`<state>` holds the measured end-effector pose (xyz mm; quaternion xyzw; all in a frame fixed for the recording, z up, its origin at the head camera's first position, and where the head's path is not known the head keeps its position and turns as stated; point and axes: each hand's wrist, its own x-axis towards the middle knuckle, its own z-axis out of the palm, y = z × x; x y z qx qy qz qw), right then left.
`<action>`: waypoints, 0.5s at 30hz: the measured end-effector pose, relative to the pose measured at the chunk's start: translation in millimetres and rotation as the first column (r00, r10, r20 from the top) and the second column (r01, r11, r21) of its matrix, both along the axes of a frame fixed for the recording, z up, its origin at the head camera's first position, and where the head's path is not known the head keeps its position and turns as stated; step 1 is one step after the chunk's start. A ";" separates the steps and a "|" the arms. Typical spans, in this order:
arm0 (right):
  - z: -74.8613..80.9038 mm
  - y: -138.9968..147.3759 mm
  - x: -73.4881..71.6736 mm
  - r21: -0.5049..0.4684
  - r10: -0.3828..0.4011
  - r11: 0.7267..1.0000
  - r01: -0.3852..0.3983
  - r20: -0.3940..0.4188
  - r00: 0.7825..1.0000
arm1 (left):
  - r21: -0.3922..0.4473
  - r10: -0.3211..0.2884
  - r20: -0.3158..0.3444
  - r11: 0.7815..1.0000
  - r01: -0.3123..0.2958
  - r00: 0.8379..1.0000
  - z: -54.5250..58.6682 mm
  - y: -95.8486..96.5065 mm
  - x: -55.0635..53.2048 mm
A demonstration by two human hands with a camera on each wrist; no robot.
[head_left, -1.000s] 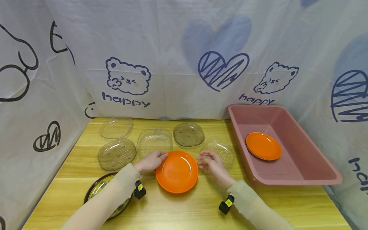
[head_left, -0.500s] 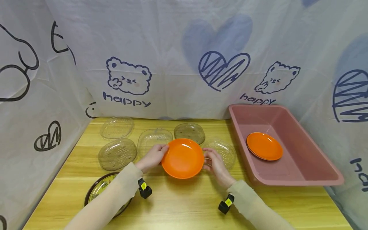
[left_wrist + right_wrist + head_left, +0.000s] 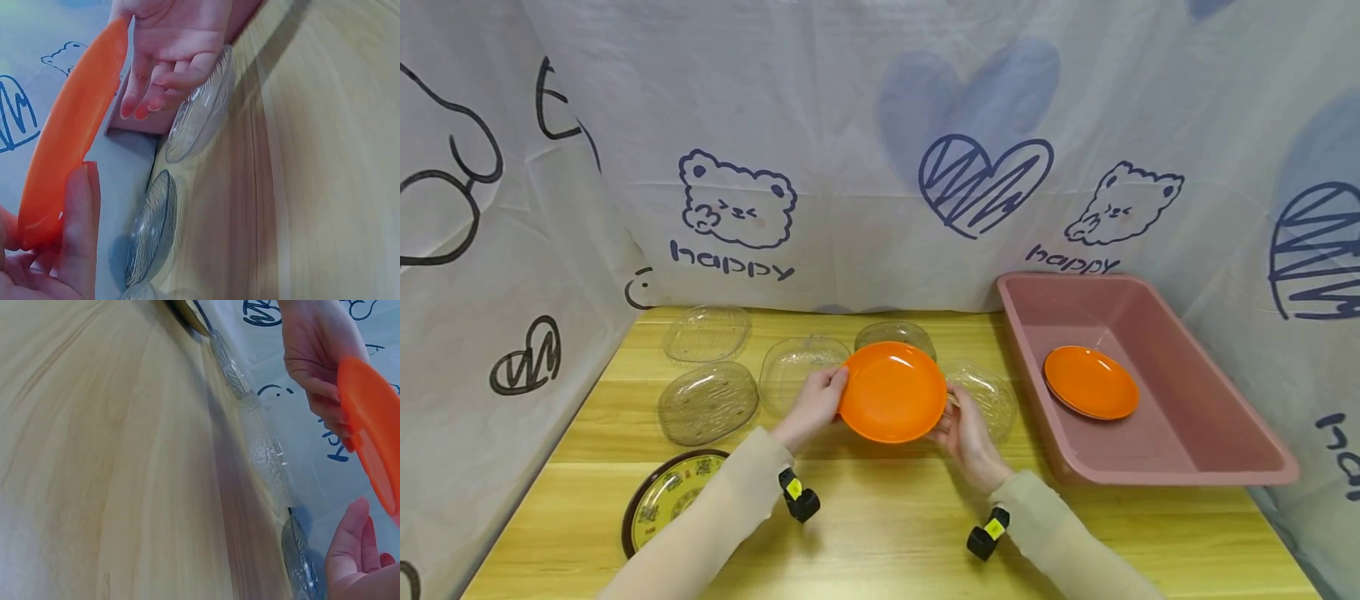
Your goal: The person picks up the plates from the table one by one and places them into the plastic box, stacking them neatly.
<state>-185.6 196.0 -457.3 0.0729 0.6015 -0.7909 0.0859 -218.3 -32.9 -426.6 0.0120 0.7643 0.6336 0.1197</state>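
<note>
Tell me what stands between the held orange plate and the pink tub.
The right hand is at the tub-side edge of the orange plate, directly in between. A clear dish lies lower, on the table, and the left wall of the pink tub bounds it. Nothing else visible blocks.

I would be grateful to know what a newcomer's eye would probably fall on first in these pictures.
Most likely the glossy round orange plate at the centre of the head view, gripped at its left edge by the left hand, with the right hand at its right edge. Next might come the large rectangular pink tub on the right, with at least one similar orange plate lying inside.
</note>
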 end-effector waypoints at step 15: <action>4.6 2.6 3.2 -0.044 0.005 0.999 -0.006 -0.012 1.000 | 0.185 0.073 0.046 0.979 -0.080 0.996 -15.1 24.7 13.3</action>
